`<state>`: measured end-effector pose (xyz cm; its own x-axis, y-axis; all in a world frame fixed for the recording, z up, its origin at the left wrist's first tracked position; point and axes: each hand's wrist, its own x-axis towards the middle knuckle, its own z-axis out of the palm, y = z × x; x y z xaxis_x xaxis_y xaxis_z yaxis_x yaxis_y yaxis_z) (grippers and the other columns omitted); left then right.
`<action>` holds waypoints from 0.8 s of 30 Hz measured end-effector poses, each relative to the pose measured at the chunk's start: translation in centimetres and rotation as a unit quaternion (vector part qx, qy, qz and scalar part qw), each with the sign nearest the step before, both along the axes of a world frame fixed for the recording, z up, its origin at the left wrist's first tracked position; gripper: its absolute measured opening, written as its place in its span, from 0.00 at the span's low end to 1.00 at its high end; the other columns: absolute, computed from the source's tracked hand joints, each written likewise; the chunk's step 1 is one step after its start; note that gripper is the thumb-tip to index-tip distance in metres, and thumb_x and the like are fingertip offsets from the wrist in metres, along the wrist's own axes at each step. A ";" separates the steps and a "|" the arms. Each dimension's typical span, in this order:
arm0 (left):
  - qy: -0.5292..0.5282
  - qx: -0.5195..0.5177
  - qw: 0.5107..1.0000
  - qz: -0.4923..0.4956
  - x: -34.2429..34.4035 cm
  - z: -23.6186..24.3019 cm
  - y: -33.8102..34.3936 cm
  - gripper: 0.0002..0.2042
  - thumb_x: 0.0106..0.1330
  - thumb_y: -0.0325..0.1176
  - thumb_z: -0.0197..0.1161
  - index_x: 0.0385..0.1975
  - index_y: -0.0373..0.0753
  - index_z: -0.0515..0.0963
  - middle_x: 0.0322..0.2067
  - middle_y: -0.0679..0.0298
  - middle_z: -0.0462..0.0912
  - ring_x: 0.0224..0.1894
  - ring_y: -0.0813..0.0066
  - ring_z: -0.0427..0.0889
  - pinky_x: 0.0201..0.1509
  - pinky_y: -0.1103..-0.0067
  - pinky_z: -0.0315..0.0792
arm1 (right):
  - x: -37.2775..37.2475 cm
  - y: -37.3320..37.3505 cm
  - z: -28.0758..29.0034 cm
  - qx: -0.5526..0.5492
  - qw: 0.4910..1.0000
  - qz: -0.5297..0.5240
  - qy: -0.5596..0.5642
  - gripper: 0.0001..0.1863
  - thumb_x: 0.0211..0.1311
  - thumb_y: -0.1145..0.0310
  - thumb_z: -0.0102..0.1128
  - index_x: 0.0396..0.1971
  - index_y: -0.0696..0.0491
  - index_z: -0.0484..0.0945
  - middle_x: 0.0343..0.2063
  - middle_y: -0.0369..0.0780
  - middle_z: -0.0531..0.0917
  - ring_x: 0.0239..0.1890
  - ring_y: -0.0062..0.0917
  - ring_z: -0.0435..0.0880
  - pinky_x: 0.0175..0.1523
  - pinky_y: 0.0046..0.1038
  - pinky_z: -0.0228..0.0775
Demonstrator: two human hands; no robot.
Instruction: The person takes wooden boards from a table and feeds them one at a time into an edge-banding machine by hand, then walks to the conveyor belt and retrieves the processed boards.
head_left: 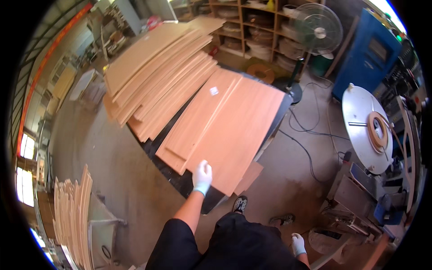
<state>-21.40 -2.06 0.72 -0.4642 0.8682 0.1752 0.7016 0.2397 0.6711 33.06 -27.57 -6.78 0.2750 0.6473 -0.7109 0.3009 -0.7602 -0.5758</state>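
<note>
Dark tabletop [180, 181] bears a wood-grained panel [240, 123], gloved left fingers [204, 167] curled at its edge, grip unclear, right fingers [297, 241] loose.

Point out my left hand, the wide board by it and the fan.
Left hand [202, 176]: head view, back of glove.
Wide board [244, 120]: head view, top face.
Fan [320, 33]: head view, centre hub.

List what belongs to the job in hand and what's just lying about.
Apparently in the job:
- left hand, gloved, at the wide board's near edge
- wide board
- stacked boards
- black table, under them

Probably just about:
- fan
- blue cabinet
- green bin
</note>
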 end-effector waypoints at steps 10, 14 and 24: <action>0.228 -0.240 0.944 -0.006 -10.5 -1.3 3.7 0.34 0.60 0.51 0.60 0.65 0.42 0.64 0.69 0.50 0.57 0.71 0.49 0.53 0.70 0.53 0.52 | -2.0 3.2 4.6 0.016 0.999 -0.029 -0.014 0.14 0.65 0.68 0.55 0.47 0.59 0.79 0.36 0.38 0.83 0.36 0.20 0.78 0.42 0.23 0.70; 0.223 -0.288 0.927 -0.086 -8.9 -1.7 7.8 0.36 0.67 0.50 0.53 0.72 0.46 0.50 0.74 0.56 0.46 0.74 0.50 0.45 0.73 0.53 0.43 | 8.0 -0.3 -2.6 0.065 0.992 -0.106 -0.010 0.09 0.69 0.69 0.51 0.40 0.56 0.79 0.19 0.33 0.75 0.17 0.18 0.71 0.21 0.19 0.63; 0.185 -0.294 0.936 -0.058 -13.3 -1.4 -0.5 0.34 0.70 0.47 0.50 0.73 0.44 0.48 0.74 0.57 0.45 0.74 0.49 0.43 0.74 0.57 0.47 | -1.7 5.4 10.4 0.031 0.991 0.132 0.016 0.17 0.65 0.66 0.51 0.50 0.57 0.76 0.46 0.42 0.80 0.43 0.29 0.78 0.49 0.29 0.73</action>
<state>-34.72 -2.54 -0.64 -0.3635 0.9055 -0.2188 0.9039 0.3997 0.1525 31.40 -22.15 3.67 0.0683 0.7369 -0.6726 0.4664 -0.6196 -0.6314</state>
